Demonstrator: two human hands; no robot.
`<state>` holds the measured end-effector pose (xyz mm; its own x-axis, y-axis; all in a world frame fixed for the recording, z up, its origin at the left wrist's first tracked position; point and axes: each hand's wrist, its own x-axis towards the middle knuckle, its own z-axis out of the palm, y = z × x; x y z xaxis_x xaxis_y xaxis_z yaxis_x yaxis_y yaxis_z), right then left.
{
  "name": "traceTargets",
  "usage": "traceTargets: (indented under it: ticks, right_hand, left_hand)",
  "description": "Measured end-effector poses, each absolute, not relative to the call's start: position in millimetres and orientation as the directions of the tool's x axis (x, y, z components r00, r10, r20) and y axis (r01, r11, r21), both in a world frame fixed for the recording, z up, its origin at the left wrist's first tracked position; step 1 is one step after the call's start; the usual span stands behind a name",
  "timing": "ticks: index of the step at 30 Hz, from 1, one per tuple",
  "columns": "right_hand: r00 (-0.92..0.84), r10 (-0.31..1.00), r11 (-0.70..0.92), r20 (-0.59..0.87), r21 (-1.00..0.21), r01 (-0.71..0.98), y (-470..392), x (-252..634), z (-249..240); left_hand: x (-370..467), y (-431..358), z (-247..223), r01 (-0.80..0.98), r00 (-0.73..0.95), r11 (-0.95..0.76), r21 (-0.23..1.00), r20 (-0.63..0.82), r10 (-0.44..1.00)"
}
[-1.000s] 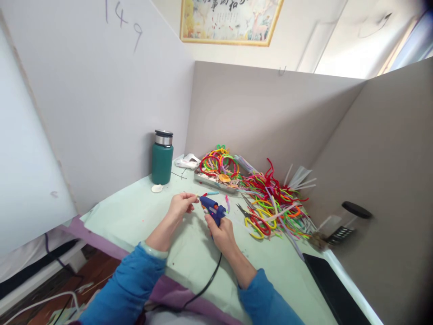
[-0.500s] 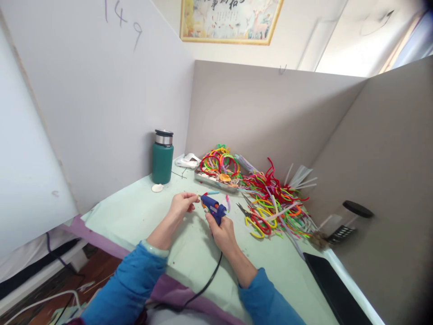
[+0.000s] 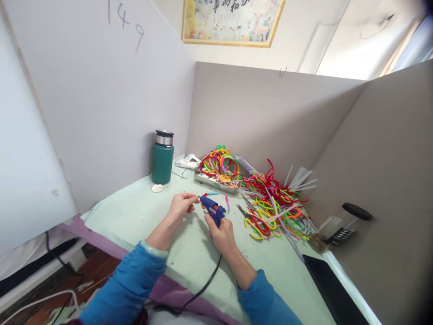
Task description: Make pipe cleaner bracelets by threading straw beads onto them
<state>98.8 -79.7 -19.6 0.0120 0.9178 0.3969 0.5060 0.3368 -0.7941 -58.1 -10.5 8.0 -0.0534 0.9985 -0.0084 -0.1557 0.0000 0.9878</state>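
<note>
My right hand is closed round the grip of a blue hot glue gun, whose black cord runs down off the near table edge. The gun's nozzle points left at the fingertips of my left hand. Those fingers are pinched together at the nozzle tip; what they hold is too small to make out. Just behind the gun lie a short light-blue piece and a pink and lilac pipe cleaner piece.
A green bottle stands back left beside a white disc. Behind my hands is a metal tray with coloured rings. To the right lie scissors, heaped pipe cleaners, a clear black-lidded container and a black flat object.
The view has shifted very slightly. Both hands and the glue gun keep nearly the same position, nozzle still at the left fingertips.
</note>
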Motion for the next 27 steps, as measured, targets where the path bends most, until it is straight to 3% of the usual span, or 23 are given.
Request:
traceTargets:
  ticks: [17, 27]
  right_hand:
    - [0.077, 0.902, 0.337, 0.425, -0.805, 0.488, -80.2, 101.0, -16.8]
    - [0.072, 0.937, 0.252, 0.341, -0.806, 0.536, -80.2, 100.0, -18.4]
  left_hand:
    - [-59.5, -8.7, 6.8, -0.14, -0.055, -0.004, 0.99, -0.004, 0.998]
    - [-59.7, -10.2, 7.8, -0.139, -0.053, -0.001, 0.99, -0.006, 0.999]
